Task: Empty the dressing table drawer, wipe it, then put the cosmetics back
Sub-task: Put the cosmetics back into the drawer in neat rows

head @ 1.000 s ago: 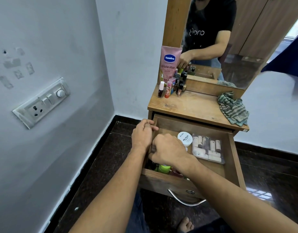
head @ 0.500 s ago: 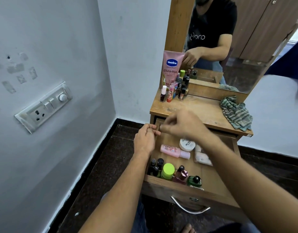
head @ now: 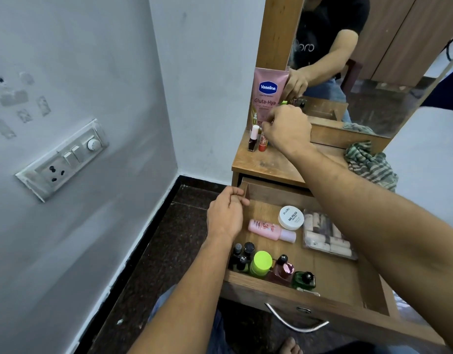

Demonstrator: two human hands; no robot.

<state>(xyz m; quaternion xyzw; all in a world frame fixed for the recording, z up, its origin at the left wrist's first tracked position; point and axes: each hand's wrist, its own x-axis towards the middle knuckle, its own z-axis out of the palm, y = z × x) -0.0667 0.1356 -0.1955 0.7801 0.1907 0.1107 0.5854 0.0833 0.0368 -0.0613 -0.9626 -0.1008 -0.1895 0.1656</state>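
Left hand (head: 226, 215) curls its fingers over the side wall of the open drawer (head: 271, 292), cosmetics (head: 268, 229) lying inside, right hand (head: 288, 129) up by the tabletop bottles (head: 253, 139), fingers bunched, their contents impossible to tell

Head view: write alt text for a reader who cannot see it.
A person's right hand reaches into small cosmetics beside a pink Vaseline tube on the dressing table top, while the left hand grips the open drawer's left wall. The drawer holds bottles, a white jar, a pink bottle and a clear box; a striped cloth lies on top.
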